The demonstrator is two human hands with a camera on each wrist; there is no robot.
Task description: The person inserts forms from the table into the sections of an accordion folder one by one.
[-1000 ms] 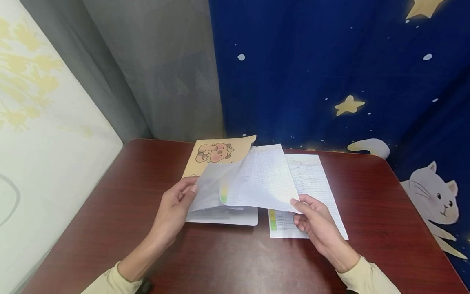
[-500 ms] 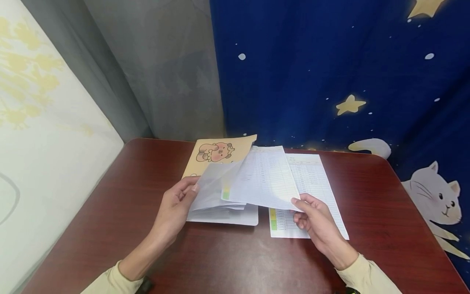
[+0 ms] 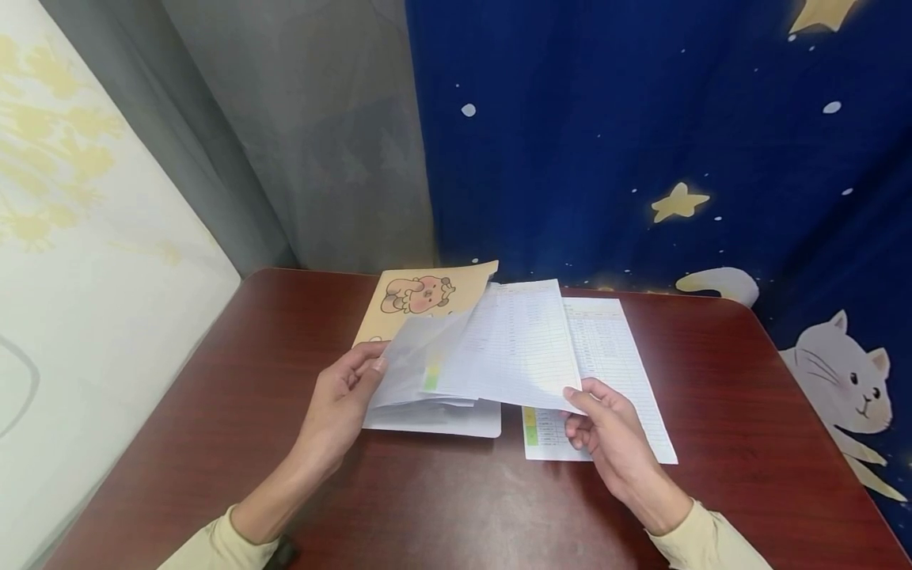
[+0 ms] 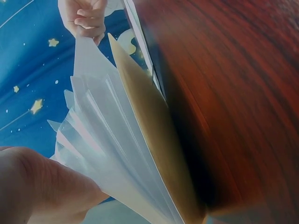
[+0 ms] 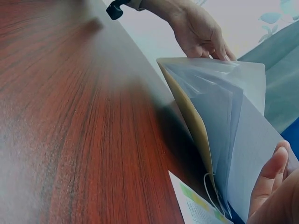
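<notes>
Pinching the near right corner of a printed sheet [image 3: 523, 348], the right hand [image 3: 616, 431] has its thumb on top and the other fingers tucked below. Over on the other side, the left hand [image 3: 345, 400] has thumb and finger together on the edge of a translucent leaf [image 3: 409, 364], holding it raised. And there's the sheet, stretched between the two hands, its left part behind that leaf, yellow and green blocks showing through! The leaf belongs to a folder [image 3: 399, 309], tan cover lying at the far left with a cartoon animal on it, white board at the near side; from the wrists you see more clear leaves fanned apart, and a thin pale cord [image 5: 207, 186] looping by the folder's edge. Just right of it, a second printed sheet [image 3: 616, 372] lies flat, partly under the held one and the right hand. All this on a glossy red-brown table [image 3: 456, 507], pale cuffs [image 3: 224, 542] at both wrists, and beyond, a grey curtain [image 3: 335, 142] beside a blue starry curtain [image 3: 570, 142].
</notes>
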